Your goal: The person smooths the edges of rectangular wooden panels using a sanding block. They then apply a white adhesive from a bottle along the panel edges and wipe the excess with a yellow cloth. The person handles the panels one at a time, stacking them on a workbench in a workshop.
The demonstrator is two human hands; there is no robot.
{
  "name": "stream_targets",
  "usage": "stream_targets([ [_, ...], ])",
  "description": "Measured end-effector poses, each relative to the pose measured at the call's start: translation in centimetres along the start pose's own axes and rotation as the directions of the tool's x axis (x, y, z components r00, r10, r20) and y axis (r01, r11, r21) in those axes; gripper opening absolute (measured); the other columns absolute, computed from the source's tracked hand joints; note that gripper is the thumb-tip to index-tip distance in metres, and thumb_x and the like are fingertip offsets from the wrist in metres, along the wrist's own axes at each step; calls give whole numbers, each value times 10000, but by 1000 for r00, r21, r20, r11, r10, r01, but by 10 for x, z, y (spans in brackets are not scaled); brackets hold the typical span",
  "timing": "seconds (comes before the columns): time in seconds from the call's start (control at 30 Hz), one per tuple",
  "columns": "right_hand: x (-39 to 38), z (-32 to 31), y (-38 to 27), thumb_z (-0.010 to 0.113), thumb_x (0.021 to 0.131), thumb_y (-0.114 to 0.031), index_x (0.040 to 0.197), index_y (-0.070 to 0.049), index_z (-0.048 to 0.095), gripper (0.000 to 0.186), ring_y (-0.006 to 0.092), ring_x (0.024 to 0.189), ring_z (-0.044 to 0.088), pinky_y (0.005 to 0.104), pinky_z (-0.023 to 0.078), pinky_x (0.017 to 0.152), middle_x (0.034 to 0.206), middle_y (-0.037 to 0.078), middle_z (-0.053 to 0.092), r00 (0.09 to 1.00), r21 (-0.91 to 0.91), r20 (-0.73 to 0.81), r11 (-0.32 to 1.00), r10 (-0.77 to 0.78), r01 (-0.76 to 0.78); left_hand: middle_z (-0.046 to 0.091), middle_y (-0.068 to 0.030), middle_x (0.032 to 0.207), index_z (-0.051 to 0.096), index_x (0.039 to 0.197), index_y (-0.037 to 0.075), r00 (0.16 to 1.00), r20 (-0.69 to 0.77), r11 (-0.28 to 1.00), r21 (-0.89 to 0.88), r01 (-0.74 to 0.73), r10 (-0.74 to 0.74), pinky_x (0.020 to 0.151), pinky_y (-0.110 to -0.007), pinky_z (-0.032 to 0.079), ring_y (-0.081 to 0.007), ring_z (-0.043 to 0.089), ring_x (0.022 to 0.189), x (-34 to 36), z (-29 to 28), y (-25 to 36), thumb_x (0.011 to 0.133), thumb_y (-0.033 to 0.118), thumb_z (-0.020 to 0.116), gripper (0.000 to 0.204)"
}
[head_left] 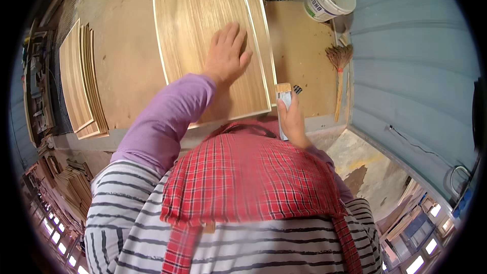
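Left hand [228, 56] lies flat, empty, on a board [195, 25]; right hand [292, 119] grips a block [284, 98] (lengthwise beside the board's right edge).

The bare left hand [228, 53] is lying flat, palm down, thumb angling rightward; the purple-sleeved left forearm [167, 109] is slanting forward. Nearer the torso, the bare right hand [293, 122] is gripping, its thumb and fingers pointing forward.

Soft light brightens the wooden panel [187, 30], with faint shadow below the left hand [228, 53]; bright openings [415, 265] glare near the lower rim, where fisheye distortion bends edges.
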State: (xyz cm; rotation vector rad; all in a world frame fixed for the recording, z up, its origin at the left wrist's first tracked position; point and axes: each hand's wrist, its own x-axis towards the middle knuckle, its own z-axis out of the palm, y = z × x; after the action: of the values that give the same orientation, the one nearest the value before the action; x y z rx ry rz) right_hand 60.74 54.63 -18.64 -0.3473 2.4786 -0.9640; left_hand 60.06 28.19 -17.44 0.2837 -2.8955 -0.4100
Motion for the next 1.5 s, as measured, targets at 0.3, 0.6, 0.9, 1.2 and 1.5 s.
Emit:
stream_targets([
  [0.3, 208, 18, -87, 497, 911, -401, 1283, -3, 360, 562, 464, 1006, 542, 522, 432, 826, 1132, 299, 544, 985, -50, -88, 989, -146, 142, 310, -194, 1453, 408, 1342, 29, 982, 176, 994, -75, 78, -64, 1114, -453, 177, -311, 269, 1364, 6, -10, 4, 860, 366, 515, 598],
  [0.6, 403, 15, -198, 470, 898, -472, 1142, 81, 446, 605, 456, 1057, 550, 486, 428, 891, 1096, 326, 577, 974, -142, -55, 967, -221, 211, 328, -190, 1443, 449, 1310, 45, 984, 164, 993, -86, 80, -65, 1107, -446, 203, -310, 289, 1353, 6, -7, 2, 866, 399, 529, 574],
  [0.9, 264, 15, -120, 490, 901, -445, 1139, 55, 449, 556, 468, 992, 564, 514, 434, 847, 1064, 319, 580, 981, -140, -50, 973, -190, 181, 354, -152, 1429, 441, 1308, 64, 997, 56, 997, -54, 61, -58, 1099, -455, 201, -286, 299, 1346, 4, -2, 1, 870, 373, 533, 544],
  [1.2, -43, -8, 36, 508, 929, -312, 1275, 32, 390, 502, 402, 1029, 554, 459, 437, 838, 1119, 274, 551, 996, 14, 54, 997, -75, 74, 377, -148, 1419, 462, 1297, 62, 994, -111, 1000, -17, 20, -22, 1116, -417, 205, -271, 306, 1348, 0, 13, 0, 897, 396, 474, 521],
  [1.5, -15, -60, -9, 663, 831, -215, 1159, -4, 464, 438, 132, 873, 553, 285, 464, 761, 990, 72, 583, 999, 558, -53, 829, 5, 25, 556, -208, 1170, 513, 1244, 18, 644, -204, 672, -312, 672, -738, 904, -458, 402, -381, 513, 1062, -82, -43, -63, 834, 223, 584, 464],
])
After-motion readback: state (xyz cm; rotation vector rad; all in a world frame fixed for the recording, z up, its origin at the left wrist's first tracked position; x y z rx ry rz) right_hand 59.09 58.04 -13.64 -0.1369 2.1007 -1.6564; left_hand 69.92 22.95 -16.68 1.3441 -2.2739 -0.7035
